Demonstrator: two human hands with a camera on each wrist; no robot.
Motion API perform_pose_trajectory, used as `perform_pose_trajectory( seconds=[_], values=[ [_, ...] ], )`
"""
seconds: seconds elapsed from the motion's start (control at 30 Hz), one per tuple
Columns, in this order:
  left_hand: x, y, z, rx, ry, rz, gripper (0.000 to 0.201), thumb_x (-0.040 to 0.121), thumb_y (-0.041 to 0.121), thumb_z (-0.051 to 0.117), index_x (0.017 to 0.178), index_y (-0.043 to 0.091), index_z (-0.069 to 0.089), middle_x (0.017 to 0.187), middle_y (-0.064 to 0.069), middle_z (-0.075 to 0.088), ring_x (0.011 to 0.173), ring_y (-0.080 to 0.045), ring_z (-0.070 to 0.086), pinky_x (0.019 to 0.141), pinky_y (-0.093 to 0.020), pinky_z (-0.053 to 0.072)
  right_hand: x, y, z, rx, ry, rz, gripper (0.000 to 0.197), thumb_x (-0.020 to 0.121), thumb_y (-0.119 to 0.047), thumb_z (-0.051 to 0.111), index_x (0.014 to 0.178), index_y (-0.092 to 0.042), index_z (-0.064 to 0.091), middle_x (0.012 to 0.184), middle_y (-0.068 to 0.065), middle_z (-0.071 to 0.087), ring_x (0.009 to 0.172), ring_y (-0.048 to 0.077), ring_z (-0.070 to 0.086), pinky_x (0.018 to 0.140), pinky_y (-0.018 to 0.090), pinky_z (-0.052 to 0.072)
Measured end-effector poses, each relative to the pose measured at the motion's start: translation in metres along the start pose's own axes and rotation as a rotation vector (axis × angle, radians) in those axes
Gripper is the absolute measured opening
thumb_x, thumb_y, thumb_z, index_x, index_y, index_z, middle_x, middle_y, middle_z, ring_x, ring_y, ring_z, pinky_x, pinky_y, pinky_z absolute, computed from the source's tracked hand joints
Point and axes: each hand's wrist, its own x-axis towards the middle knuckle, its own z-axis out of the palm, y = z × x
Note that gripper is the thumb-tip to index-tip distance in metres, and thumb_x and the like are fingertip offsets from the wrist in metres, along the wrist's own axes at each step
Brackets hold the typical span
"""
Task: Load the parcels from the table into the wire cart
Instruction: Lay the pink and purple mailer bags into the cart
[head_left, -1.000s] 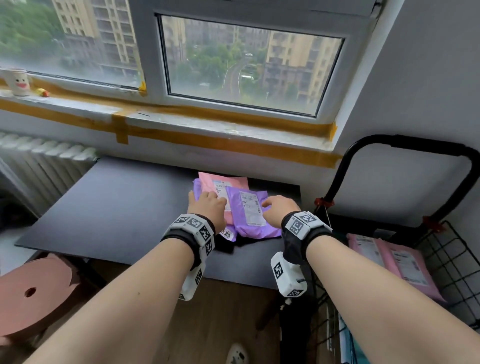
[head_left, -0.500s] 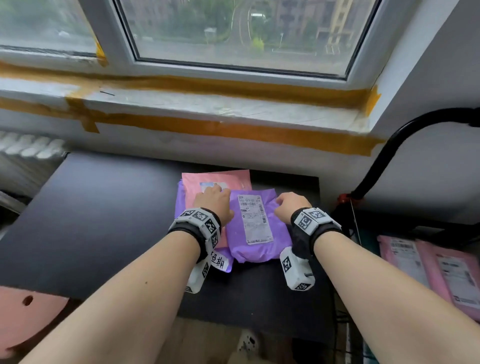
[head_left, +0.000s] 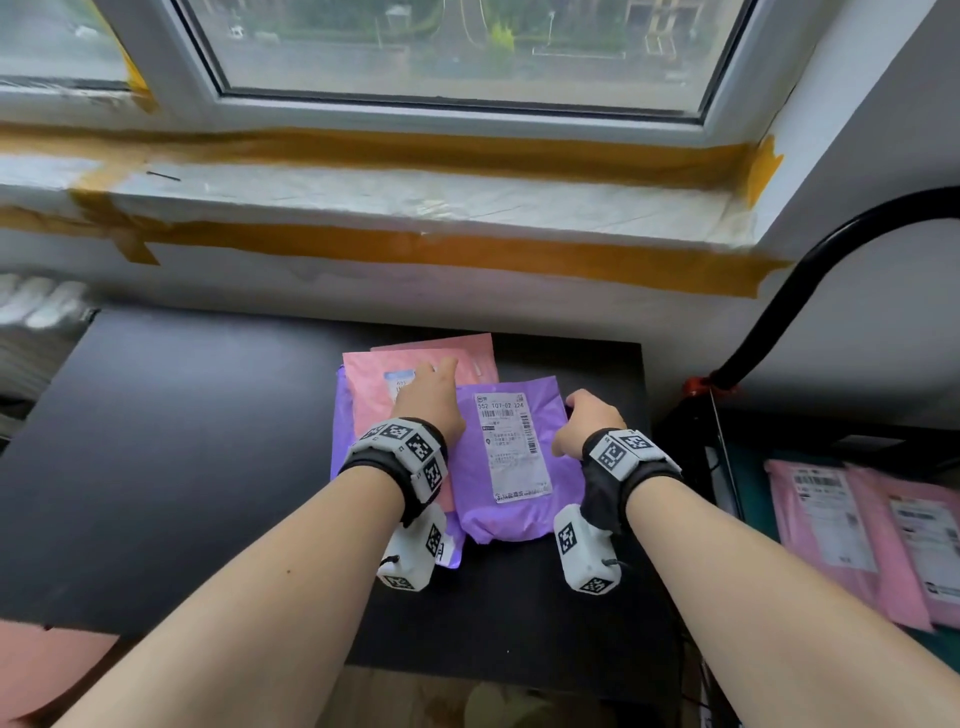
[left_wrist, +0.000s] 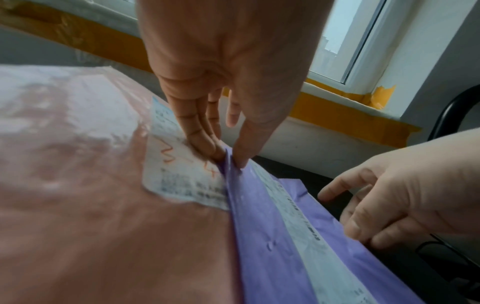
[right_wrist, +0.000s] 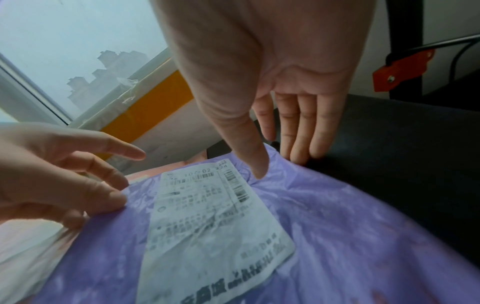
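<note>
- On the dark surface (head_left: 171, 467), a pink parcel (head_left: 374, 395) lies across a lower purple one; soft glossy film, probably light and slippery.
- The left hand (head_left: 431, 400) pinches the left edge of the top purple parcel (head_left: 514, 499), fingers (left_wrist: 205, 144) tucked under the edge, thumb on top.
- That top parcel looks puffy and limp; opposite edges seem the best hold, since the middle would sag.
- The right hand (head_left: 584, 423) clasps its right edge, thumb pressing the film, fingers over the side.
- Pink parcels (head_left: 852, 525) already lie in the wire cart (head_left: 810, 270), far right.
</note>
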Motion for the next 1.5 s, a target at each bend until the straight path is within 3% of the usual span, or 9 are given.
perform_pose_trajectory(
  seconds=[0.17, 0.27, 0.37, 0.53, 0.67, 0.83, 1.13, 1.33, 1.5],
  values=[
    [-0.002, -0.005, -0.003, -0.106, 0.028, -0.013, 0.07, 0.087, 0.0, 0.049, 0.149, 0.02, 0.023, 0.139, -0.014, 0.035, 0.113, -0.035, 0.054, 0.091, -0.036, 0.043, 0.0, 0.0, 0.005, 0.079, 0.029, 0.062, 0.048, 0.082, -0.006, 0.064, 0.127, -0.013, 0.05, 0.124, 0.011, 0.058, 0.114, 0.029, 0.056, 0.087, 0.03, 0.046],
    [-0.005, -0.006, -0.005, -0.144, 0.039, -0.028, 0.076, 0.088, 0.0, 0.049, 0.152, 0.023, 0.015, 0.139, -0.015, 0.033, 0.108, -0.034, 0.055, 0.084, -0.033, 0.044, -0.006, -0.005, 0.003, 0.081, 0.033, 0.049, 0.005, 0.082, -0.006, 0.056, 0.085, -0.009, 0.058, 0.098, 0.013, 0.061, 0.087, 0.03, 0.057, 0.071, 0.027, 0.043],
    [-0.01, -0.004, -0.011, -0.194, 0.031, -0.031, 0.078, 0.087, -0.001, 0.046, 0.153, 0.023, 0.011, 0.137, -0.017, 0.038, 0.11, -0.035, 0.055, 0.087, -0.034, 0.043, -0.01, -0.006, -0.001, 0.103, 0.064, 0.056, 0.025, 0.085, -0.006, 0.05, 0.062, -0.014, 0.043, 0.086, 0.01, 0.054, 0.077, 0.029, 0.05, 0.066, 0.026, 0.038],
    [-0.022, 0.0, -0.028, -0.27, 0.057, -0.023, 0.076, 0.085, -0.002, 0.043, 0.152, 0.016, 0.013, 0.123, -0.019, 0.057, 0.108, -0.034, 0.057, 0.077, -0.03, 0.039, -0.027, -0.008, -0.014, 0.236, 0.167, 0.032, 0.017, 0.086, -0.009, 0.043, 0.096, -0.012, 0.057, 0.093, 0.011, 0.067, 0.098, 0.034, 0.065, 0.088, 0.031, 0.05],
    [-0.031, 0.005, -0.044, -0.366, 0.137, -0.008, 0.064, 0.087, 0.002, 0.045, 0.146, 0.013, 0.025, 0.114, -0.018, 0.062, 0.102, -0.032, 0.058, 0.072, -0.028, 0.039, -0.049, -0.014, -0.026, 0.359, 0.241, -0.018, 0.022, 0.085, -0.006, 0.034, 0.098, -0.014, 0.05, 0.087, 0.012, 0.066, 0.057, 0.025, 0.066, 0.063, 0.031, 0.056],
    [-0.05, 0.004, -0.059, -0.497, 0.173, 0.049, 0.034, 0.089, 0.027, 0.06, 0.119, 0.01, 0.053, 0.107, -0.006, 0.063, 0.1, -0.023, 0.059, 0.077, -0.027, 0.04, -0.082, -0.016, -0.042, 0.441, 0.359, -0.062, 0.023, 0.083, -0.004, 0.035, 0.098, -0.013, 0.05, 0.095, 0.013, 0.068, 0.078, 0.032, 0.069, 0.08, 0.039, 0.056],
    [-0.112, 0.008, -0.045, -0.569, -0.343, 0.084, 0.011, 0.091, 0.001, 0.051, 0.084, 0.008, 0.054, 0.061, -0.004, 0.064, 0.06, -0.017, 0.063, 0.057, -0.028, 0.052, -0.151, -0.003, -0.042, 0.654, 0.52, -0.084, 0.022, 0.084, -0.001, 0.031, 0.095, -0.011, 0.048, 0.076, 0.008, 0.06, 0.05, 0.023, 0.06, 0.073, 0.044, 0.059],
    [-0.154, 0.016, -0.023, -0.526, -0.246, 0.236, 0.016, 0.094, 0.002, 0.043, 0.098, 0.0, 0.058, 0.064, -0.01, 0.053, 0.052, -0.021, 0.053, 0.051, -0.03, 0.055, -0.202, 0.042, -0.019, 0.649, 0.554, -0.028, 0.007, 0.094, -0.016, 0.041, 0.096, -0.011, 0.045, 0.074, 0.007, 0.059, 0.043, 0.018, 0.056, 0.035, 0.021, 0.042],
    [-0.193, 0.031, -0.009, -0.537, -0.154, 0.332, 0.019, 0.1, 0.012, 0.04, 0.091, 0.008, 0.056, 0.058, -0.005, 0.048, 0.031, -0.009, 0.045, 0.032, -0.017, 0.037, -0.237, 0.084, 0.004, 0.655, 0.482, 0.021, 0.016, 0.092, -0.025, 0.055, 0.097, -0.013, 0.046, 0.067, 0.003, 0.057, 0.04, 0.015, 0.053, 0.037, 0.02, 0.035]
  ],
)
